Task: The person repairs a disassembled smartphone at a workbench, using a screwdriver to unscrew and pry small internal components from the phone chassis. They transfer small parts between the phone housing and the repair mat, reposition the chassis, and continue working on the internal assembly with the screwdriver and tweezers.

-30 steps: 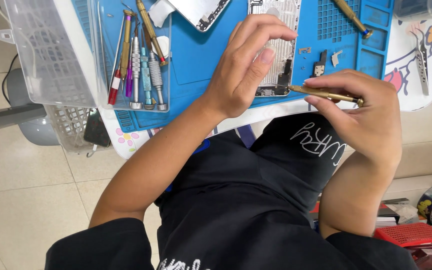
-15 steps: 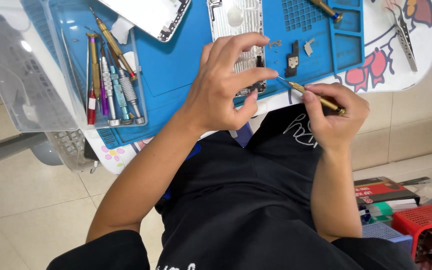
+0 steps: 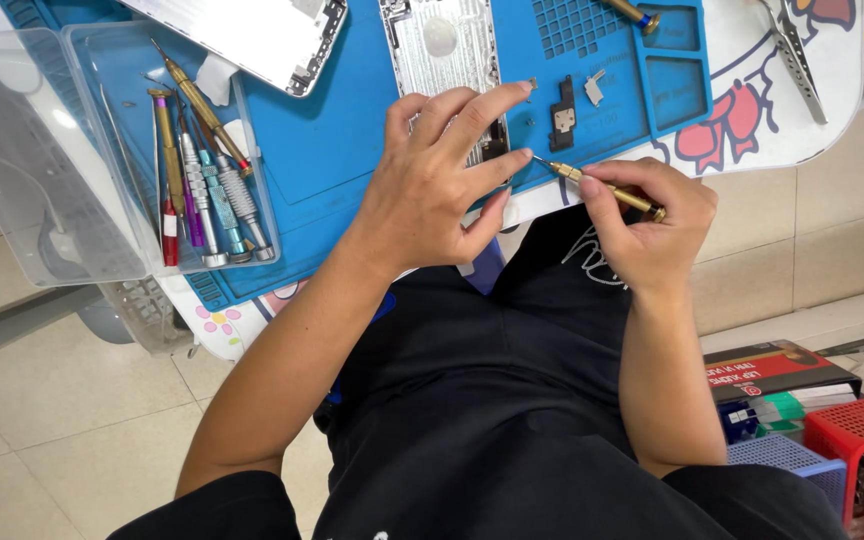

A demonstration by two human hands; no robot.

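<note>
Two hands work at the near edge of the blue mat (image 3: 352, 150). The right hand (image 3: 652, 225) pinches a brass screwdriver (image 3: 602, 185), its tip aimed at the left fingertips. The left hand (image 3: 437, 185) rests half curled on the near end of the phone chassis (image 3: 442, 50), steadying it; whether it grips a screw cannot be told. The chassis lies open at the mat's middle, internals exposed, so disassembly looks well under way. Small removed parts (image 3: 564, 108) lie on the mat right of the chassis. A detached back cover (image 3: 252, 35) lies at the mat's far left. A clear tray (image 3: 112, 70) on the mat's left side holds spare drivers (image 3: 202, 185). Tweezers (image 3: 797, 50) lie beyond the mat's right edge. Reassembly is not begun.
</note>
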